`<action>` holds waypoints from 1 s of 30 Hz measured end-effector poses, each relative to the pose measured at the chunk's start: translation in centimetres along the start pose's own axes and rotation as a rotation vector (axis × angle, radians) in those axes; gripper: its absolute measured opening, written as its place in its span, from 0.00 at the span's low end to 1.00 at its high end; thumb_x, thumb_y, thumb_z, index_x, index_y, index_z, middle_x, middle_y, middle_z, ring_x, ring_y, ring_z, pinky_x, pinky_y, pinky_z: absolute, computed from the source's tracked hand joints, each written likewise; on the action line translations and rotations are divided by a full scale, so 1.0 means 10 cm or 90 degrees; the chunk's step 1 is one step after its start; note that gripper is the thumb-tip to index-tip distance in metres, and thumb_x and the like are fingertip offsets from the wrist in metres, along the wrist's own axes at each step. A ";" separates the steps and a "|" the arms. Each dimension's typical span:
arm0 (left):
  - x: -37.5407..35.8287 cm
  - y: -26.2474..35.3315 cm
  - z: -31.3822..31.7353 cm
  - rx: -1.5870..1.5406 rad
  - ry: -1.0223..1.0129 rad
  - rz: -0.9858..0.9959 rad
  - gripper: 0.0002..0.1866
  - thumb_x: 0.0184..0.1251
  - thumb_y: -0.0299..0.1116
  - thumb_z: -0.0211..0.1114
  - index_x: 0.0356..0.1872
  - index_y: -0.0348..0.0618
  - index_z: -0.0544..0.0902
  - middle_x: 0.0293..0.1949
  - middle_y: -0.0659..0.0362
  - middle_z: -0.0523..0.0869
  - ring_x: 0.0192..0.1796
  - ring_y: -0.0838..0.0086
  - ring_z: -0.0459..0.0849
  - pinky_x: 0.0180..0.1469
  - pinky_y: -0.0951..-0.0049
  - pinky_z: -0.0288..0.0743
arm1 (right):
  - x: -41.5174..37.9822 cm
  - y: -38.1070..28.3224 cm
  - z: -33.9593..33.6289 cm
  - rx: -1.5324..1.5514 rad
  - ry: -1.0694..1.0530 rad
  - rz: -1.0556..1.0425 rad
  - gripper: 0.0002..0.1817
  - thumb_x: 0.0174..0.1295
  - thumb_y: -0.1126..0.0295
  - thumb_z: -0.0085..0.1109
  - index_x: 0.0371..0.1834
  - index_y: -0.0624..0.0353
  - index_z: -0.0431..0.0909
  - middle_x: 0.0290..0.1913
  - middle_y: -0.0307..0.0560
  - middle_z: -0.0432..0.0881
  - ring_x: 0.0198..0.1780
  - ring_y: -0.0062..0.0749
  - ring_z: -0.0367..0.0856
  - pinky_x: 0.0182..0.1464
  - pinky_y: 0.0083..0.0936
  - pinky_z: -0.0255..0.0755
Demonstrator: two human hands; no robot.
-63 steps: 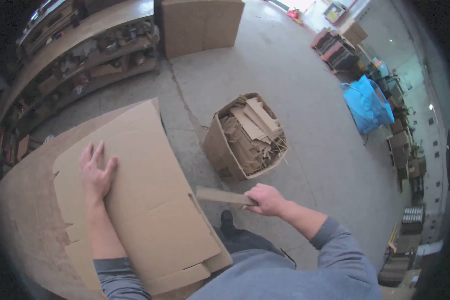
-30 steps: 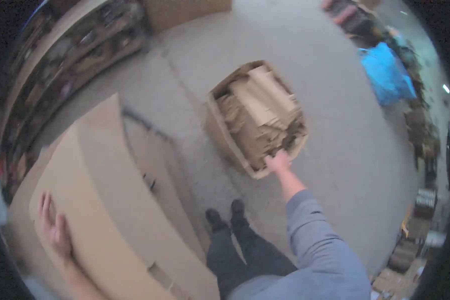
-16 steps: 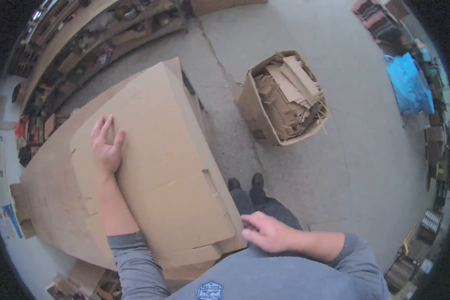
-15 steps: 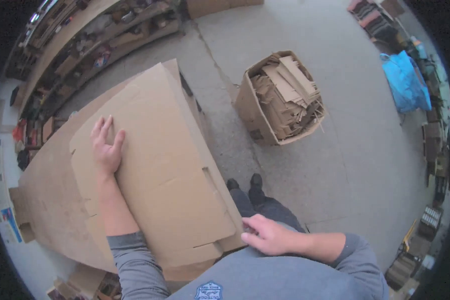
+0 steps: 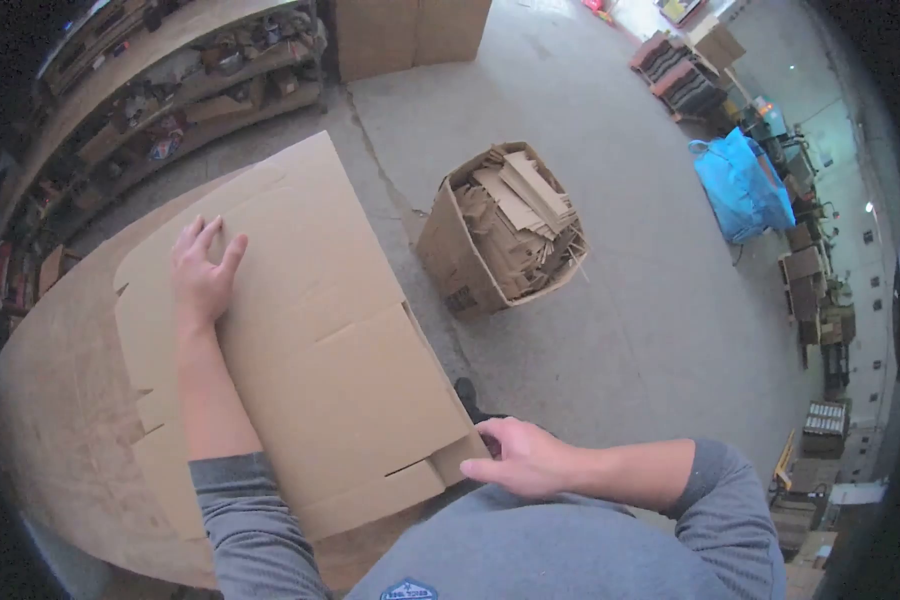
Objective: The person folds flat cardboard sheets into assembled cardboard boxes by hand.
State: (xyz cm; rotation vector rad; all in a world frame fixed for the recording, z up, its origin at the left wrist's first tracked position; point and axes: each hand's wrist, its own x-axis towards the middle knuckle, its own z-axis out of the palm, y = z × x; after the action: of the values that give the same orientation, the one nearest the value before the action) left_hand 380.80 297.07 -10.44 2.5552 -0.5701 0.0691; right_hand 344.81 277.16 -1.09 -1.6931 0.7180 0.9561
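Observation:
A large flat sheet of cardboard with slots and cut flaps lies on a brown table. On the upper left part of the sheet my left hand rests palm down, its fingers apart. At the sheet's lower right corner, my right hand has its thumb on top and its fingers at the edge, closed on the cardboard. Part of those fingers is hidden.
A cardboard box full of cardboard scraps stands on the floor beyond the table. Loaded shelves run along the upper left. At the right are a blue bag and stacked goods.
The view has turned, so the scrap box and blue bag appear further left. The sheet's right edge lines up more closely with the cardboard beneath. My right hand has closed on its corner.

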 end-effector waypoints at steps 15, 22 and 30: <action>-0.02 -0.01 0.02 -0.039 0.010 -0.007 0.30 0.62 0.56 0.60 0.59 0.46 0.77 0.67 0.52 0.68 0.71 0.62 0.60 0.72 0.58 0.52 | 0.54 0.30 -0.20 -0.010 -0.054 -0.014 0.22 0.51 0.43 0.64 0.26 0.52 0.76 0.25 0.31 0.69 0.29 0.21 0.63 0.32 0.18 0.54; -0.05 -0.03 0.03 -0.066 0.029 0.002 0.26 0.63 0.50 0.61 0.57 0.45 0.79 0.66 0.51 0.70 0.70 0.61 0.62 0.71 0.57 0.54 | 0.66 0.40 -0.41 0.000 -0.128 -0.065 0.27 0.52 0.45 0.67 0.16 0.48 0.61 0.18 0.29 0.60 0.23 0.18 0.56 0.28 0.16 0.48; -0.03 0.02 0.08 -0.070 0.070 0.009 0.23 0.62 0.47 0.62 0.54 0.45 0.79 0.63 0.50 0.73 0.68 0.60 0.66 0.70 0.59 0.58 | 0.69 0.36 -1.66 -0.430 0.001 -0.222 0.21 0.59 0.46 0.60 0.33 0.54 0.79 0.29 0.41 0.79 0.31 0.32 0.75 0.35 0.30 0.70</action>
State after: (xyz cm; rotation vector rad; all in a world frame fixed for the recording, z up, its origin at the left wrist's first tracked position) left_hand 380.37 296.65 -11.13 2.4246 -0.5354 0.1770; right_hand 349.54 260.17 -6.01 -2.3036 0.0704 1.0029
